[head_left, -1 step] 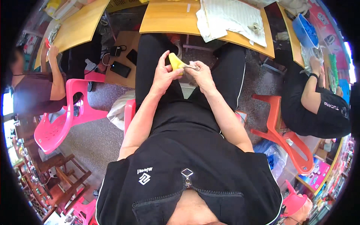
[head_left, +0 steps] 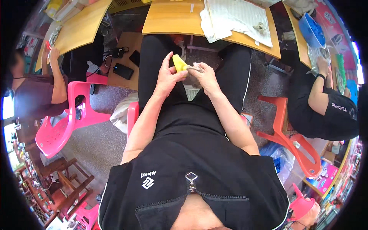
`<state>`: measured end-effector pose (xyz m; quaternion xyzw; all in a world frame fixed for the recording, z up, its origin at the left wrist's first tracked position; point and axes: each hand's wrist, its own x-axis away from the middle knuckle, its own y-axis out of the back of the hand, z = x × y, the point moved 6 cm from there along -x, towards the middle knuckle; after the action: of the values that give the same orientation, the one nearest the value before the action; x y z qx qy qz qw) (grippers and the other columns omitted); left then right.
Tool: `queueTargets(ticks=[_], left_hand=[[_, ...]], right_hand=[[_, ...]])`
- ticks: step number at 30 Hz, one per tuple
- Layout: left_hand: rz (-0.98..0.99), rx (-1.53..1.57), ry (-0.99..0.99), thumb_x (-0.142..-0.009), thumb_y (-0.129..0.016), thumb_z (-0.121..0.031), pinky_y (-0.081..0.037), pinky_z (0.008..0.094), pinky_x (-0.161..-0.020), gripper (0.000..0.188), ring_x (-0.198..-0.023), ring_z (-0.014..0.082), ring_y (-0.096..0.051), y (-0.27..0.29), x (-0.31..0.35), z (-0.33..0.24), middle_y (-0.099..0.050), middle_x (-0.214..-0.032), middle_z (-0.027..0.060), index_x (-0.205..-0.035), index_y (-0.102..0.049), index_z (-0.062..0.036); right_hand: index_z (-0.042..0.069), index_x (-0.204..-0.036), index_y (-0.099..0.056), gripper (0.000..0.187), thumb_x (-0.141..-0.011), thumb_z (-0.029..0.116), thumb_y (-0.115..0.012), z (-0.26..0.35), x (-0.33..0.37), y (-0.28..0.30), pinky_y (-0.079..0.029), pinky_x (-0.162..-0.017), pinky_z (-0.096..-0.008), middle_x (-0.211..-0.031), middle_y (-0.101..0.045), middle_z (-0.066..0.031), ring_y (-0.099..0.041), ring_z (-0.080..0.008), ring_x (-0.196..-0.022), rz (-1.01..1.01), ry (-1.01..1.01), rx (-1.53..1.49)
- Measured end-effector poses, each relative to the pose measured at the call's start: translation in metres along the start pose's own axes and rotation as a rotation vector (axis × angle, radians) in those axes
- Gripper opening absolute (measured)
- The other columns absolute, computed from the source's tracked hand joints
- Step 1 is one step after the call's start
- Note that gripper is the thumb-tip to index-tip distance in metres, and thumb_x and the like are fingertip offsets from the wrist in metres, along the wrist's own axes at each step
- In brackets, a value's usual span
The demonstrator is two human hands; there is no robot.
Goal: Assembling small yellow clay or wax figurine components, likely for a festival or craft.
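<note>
One yellow piece (head_left: 178,63) sits over my lap, pinched in my left hand (head_left: 167,78), fingers closed around it. My right hand (head_left: 206,76), at three o'clock from it, grips a small pale bit (head_left: 196,69) that touches the piece. At twelve o'clock lies a wooden table (head_left: 168,19) with white cloth (head_left: 237,17). A pink chair (head_left: 69,119) stands at eight o'clock, an orange chair (head_left: 291,138) at four.

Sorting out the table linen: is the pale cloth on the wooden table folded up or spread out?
Spread out: the pale cloth lies flat and open across the wooden table, with one edge hanging over the near rim.
</note>
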<state>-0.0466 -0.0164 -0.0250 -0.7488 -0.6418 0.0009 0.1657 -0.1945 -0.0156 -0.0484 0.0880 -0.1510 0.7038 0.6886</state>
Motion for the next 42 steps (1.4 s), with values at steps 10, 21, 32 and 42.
queueTargets(ticks=[10,21,32,42], left_hand=[[0.039,-0.052,0.158,-0.081,-0.069,-0.007,-0.053,0.0266,-0.070,0.047,-0.081,0.0140,-0.064,0.005,-0.001,0.011,-0.065,-0.095,0.0087,-0.123,-0.050,-0.0010],[0.047,0.021,0.227,-0.083,-0.069,-0.016,-0.055,0.0286,-0.072,0.029,-0.082,0.0151,-0.065,0.007,-0.002,0.023,-0.066,-0.097,0.0071,-0.105,-0.062,0.0011],[-0.145,0.164,0.391,-0.084,-0.069,-0.019,-0.055,0.0293,-0.070,0.027,-0.081,0.0160,-0.064,0.022,-0.007,0.050,-0.065,-0.097,0.0075,-0.102,-0.062,0.0008],[-0.039,0.074,0.336,-0.086,-0.067,-0.018,-0.055,0.0303,-0.075,0.029,-0.086,0.0174,-0.064,0.014,-0.003,0.049,-0.064,-0.098,0.0087,-0.104,-0.061,0.0039]], right_hand=[[0.002,-0.094,-0.066,0.015,-0.081,0.008,-0.067,-0.005,-0.004,-0.006,-0.047,-0.059,-0.0222,-0.079,-0.065,-0.0033,-0.058,-0.0084,-0.067,0.058,0.048,-0.218],[0.001,-0.098,-0.061,0.023,-0.078,0.011,-0.068,-0.016,0.000,-0.010,-0.048,-0.061,-0.0264,-0.081,-0.062,-0.0048,-0.059,-0.0124,-0.069,-0.012,-0.013,-0.093],[0.000,-0.107,-0.058,0.030,-0.083,0.016,-0.067,-0.024,-0.003,-0.011,-0.048,-0.065,-0.0259,-0.093,-0.062,-0.0061,-0.059,-0.0117,-0.076,0.062,-0.131,-0.234],[-0.001,-0.104,-0.064,0.022,-0.087,0.012,-0.062,-0.029,-0.001,-0.014,-0.048,-0.063,-0.0229,-0.088,-0.065,-0.0053,-0.059,-0.0090,-0.069,0.056,-0.106,-0.292]])
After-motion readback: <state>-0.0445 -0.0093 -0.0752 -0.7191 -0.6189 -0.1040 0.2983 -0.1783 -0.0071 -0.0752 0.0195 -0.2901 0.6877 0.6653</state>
